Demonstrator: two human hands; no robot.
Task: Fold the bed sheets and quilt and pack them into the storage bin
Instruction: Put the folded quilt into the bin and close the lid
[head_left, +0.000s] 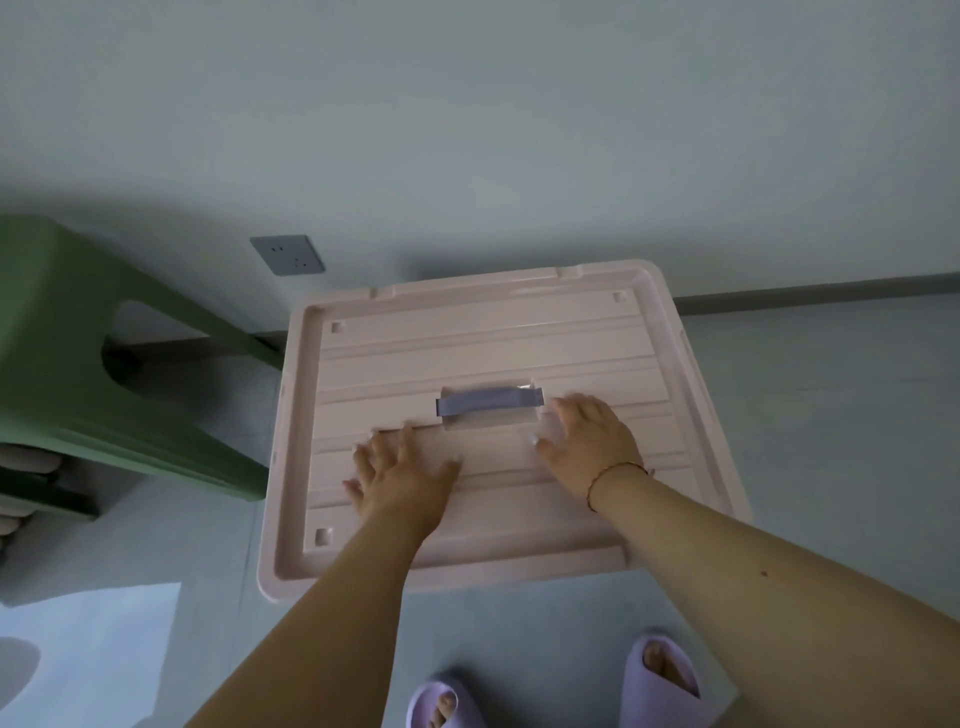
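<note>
In the centre of the frame, on the floor against the wall, sits the pink storage bin (291, 540), seen from above with its lid (483, 353) on. Lid is ribbed hard plastic with a raised rim and a grey-purple handle (491, 401) set across its middle. Both palms lie flat on it: left hand (402, 475) lower left of the handle, right hand (592, 441) just beside the handle's right end. Fingers of both are spread and released, grasping nothing, only pressing or resting. No sheets or quilt visible; whether they are inside the bin cannot be told with the lid shut. Handling, as a guess: lid looks stiff, light, smooth, probably a little springy in the middle, so pressure near the rim and corners would seat it better than at the centre. To lift the lid, the handle is the obvious hold; to move the whole bin, better the rim at both short sides, since bedding inside would make it bulky. Thin cord bracelet (608, 480) on the right wrist. Green plastic stool (67, 338) at the left edge, wall socket (287, 254) above the bin's upper left corner, lilac slippers (660, 680) at the bottom.
</note>
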